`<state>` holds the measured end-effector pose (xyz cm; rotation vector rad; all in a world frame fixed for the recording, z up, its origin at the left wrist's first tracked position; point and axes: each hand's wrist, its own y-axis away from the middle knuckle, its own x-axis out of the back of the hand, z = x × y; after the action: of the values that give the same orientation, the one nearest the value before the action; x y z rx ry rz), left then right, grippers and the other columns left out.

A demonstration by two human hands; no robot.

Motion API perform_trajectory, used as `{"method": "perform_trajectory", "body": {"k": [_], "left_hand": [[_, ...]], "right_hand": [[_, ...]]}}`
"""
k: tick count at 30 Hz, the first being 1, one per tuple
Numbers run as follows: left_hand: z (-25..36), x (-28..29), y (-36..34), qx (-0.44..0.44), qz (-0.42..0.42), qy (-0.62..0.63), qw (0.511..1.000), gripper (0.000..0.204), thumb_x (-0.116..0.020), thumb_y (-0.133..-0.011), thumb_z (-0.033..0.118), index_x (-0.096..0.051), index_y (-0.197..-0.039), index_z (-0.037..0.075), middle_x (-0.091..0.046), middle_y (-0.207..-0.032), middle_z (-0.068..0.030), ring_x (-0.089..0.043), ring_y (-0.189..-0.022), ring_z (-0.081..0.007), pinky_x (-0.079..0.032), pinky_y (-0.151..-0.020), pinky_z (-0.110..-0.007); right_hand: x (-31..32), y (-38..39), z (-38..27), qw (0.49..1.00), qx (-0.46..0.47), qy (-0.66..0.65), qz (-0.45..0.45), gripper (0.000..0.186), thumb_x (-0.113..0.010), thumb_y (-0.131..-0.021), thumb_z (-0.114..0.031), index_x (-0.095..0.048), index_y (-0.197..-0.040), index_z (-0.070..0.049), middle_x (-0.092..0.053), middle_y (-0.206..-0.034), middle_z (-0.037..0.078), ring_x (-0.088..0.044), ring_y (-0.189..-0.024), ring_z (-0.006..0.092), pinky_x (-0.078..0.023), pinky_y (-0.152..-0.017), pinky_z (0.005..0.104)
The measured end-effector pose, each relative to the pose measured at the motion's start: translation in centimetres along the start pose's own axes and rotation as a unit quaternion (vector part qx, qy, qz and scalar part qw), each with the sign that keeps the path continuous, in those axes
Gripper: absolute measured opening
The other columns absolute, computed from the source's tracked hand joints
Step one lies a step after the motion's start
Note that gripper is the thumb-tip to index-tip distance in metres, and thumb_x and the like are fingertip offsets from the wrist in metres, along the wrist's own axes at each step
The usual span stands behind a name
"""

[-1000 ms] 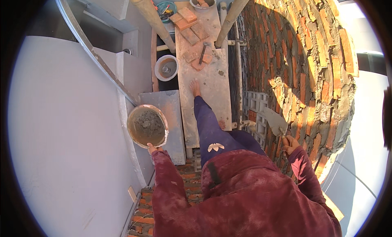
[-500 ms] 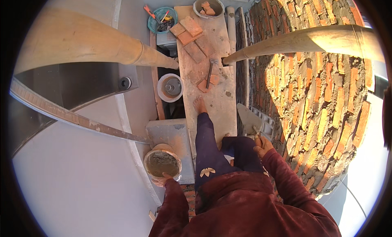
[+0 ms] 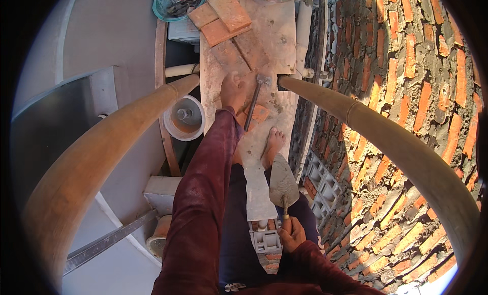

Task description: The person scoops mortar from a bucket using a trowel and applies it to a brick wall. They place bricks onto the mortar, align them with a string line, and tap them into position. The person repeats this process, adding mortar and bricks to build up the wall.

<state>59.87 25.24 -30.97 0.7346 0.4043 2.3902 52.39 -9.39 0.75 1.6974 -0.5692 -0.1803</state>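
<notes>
My right hand (image 3: 292, 235) is closed around the wooden handle of a pointed trowel (image 3: 284, 182), whose grey blade points forward above my right thigh. My left hand (image 3: 233, 90) reaches far forward, low over the plank (image 3: 280, 46). Its fingers bend down out of sight behind the back of the hand, so I cannot tell whether they grip anything. Just right of it lies a hammer (image 3: 256, 102), its head at the far end. Broken orange brick pieces (image 3: 260, 113) lie beside the hammer handle. Beyond the hand, several flat orange bricks (image 3: 229, 15) lie stacked and overlapping.
Bamboo poles (image 3: 127, 117) (image 3: 386, 127) slant along both sides. Left of the plank stand a white bucket (image 3: 170, 125), a mortar bucket (image 3: 158, 234) and a teal tool basin (image 3: 168, 10). A rough brick wall (image 3: 406, 91) rises at right. My bare foot (image 3: 274, 145) stands on the plank.
My left hand has left the mortar bucket and reached forward beside the hammer. The trowel has swung in front of my right thigh, still in my right hand. The view has shifted.
</notes>
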Motion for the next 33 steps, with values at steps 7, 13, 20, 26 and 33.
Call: {"method": "perform_trajectory", "body": {"k": [7, 13, 20, 26, 33], "left_hand": [[7.5, -7.9, -21.8, 0.063, 0.188, -0.198, 0.96, 0.115, -0.073, -0.071, 0.054, -0.006, -0.152, 0.007, -0.01, -0.154, -0.0267, -0.018, -0.14, -0.0456, -0.023, -0.111, -0.054], [5.0, -8.5, -24.4, 0.122, 0.153, -0.244, 0.95, 0.134, -0.078, -0.061, 0.061, 0.006, -0.152, 0.008, -0.001, -0.155, -0.0266, -0.017, -0.141, -0.046, -0.032, -0.108, -0.054], [2.6, 1.8, -19.4, 0.036, 0.01, 0.039, 0.999, 0.115, -0.082, -0.065, 0.037, -0.011, -0.15, 0.004, -0.048, -0.134, -0.0231, -0.054, -0.12, -0.0352, -0.048, -0.097, -0.043], [4.9, 5.5, 2.2, 0.18, -0.173, 0.687, 0.683, 0.088, -0.068, -0.078, 0.041, -0.029, -0.146, 0.002, -0.05, -0.135, -0.0188, -0.05, -0.123, -0.0399, -0.04, -0.104, -0.057], [20.1, 14.5, 24.1, 0.196, -0.342, 0.75, 0.531, 0.096, -0.071, -0.076, 0.056, -0.032, -0.145, 0.003, -0.038, -0.145, -0.023, -0.041, -0.13, -0.0433, -0.036, -0.104, -0.063]], "right_hand": [[4.4, -3.5, -1.3, 0.975, 0.127, 0.181, 0.03, 0.041, -0.066, -0.081, -0.018, -0.05, -0.112, 0.004, -0.065, -0.084, 0.017, -0.066, -0.073, 0.0221, -0.052, -0.066, 0.0355], [4.2, -4.3, 0.0, 0.975, 0.1, 0.149, 0.128, 0.026, -0.069, -0.083, -0.017, -0.059, -0.103, -0.005, -0.055, -0.081, 0.013, -0.055, -0.064, 0.025, -0.043, -0.058, 0.0371], [5.9, -2.0, -2.5, 0.995, 0.087, 0.04, 0.039, 0.028, -0.063, -0.082, -0.011, -0.055, -0.107, -0.001, -0.059, -0.08, 0.013, -0.057, -0.062, 0.0263, -0.047, -0.061, 0.034], [5.9, 0.1, -2.4, 0.993, 0.012, -0.116, 0.007, 0.032, -0.063, -0.081, -0.009, -0.048, -0.106, 0.003, -0.058, -0.065, 0.006, -0.057, -0.049, 0.014, -0.047, -0.046, 0.0293], [9.8, 7.5, -1.1, 0.997, -0.003, -0.025, 0.069, 0.024, -0.062, -0.077, -0.015, -0.048, -0.09, -0.002, -0.053, -0.063, 0.009, -0.057, -0.049, 0.0187, -0.047, -0.045, 0.0329]]}}
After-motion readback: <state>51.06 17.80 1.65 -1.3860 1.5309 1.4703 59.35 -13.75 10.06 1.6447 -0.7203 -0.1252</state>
